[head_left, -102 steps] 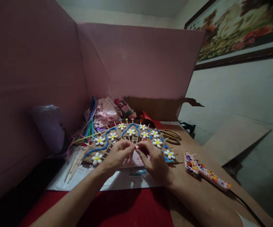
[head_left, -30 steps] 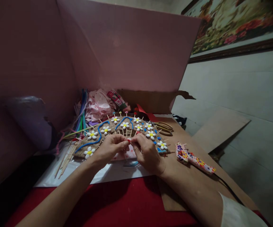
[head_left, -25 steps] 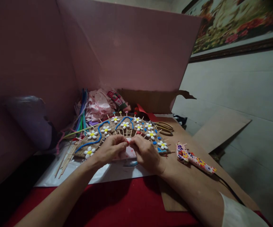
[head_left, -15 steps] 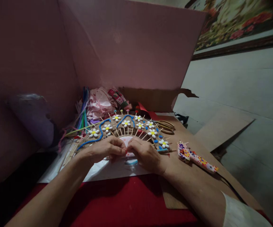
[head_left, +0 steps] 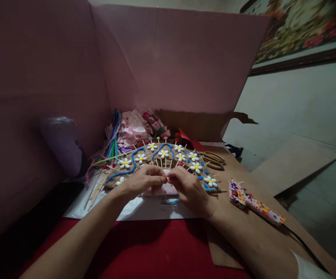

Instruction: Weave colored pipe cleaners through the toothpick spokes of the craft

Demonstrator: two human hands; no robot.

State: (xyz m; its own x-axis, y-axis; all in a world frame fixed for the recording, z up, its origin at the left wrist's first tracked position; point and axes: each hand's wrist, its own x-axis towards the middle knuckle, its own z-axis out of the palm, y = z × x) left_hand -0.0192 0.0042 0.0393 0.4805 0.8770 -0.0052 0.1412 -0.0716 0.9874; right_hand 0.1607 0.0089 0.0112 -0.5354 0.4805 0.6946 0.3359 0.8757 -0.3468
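My left hand [head_left: 146,179] and my right hand [head_left: 189,190] meet fingertip to fingertip, both pinching a small red piece [head_left: 166,179] whose kind I cannot make out. Just behind them stands a fan-shaped craft [head_left: 153,155] wound in brown twine, with thin wooden sticks poking out around its curve. White flowers with yellow centres [head_left: 196,167], blue dots and a wavy blue cord [head_left: 133,164] decorate it. Under my fingers, pale pink patterned material [head_left: 169,190] fills the fan's inner part, partly hidden by the hands.
To the right lies a flower-patterned glue gun [head_left: 255,203] with a black cable. Scissors [head_left: 214,159] rest behind it. Pipe cleaners [head_left: 114,137], pink crumpled paper [head_left: 133,128] and loose sticks [head_left: 95,192] are at the left. Pink cardboard walls [head_left: 170,62] stand behind.
The view has shifted, so everything sits further right. My fingertips have risen slightly off the pink material, and the red piece between them now shows.
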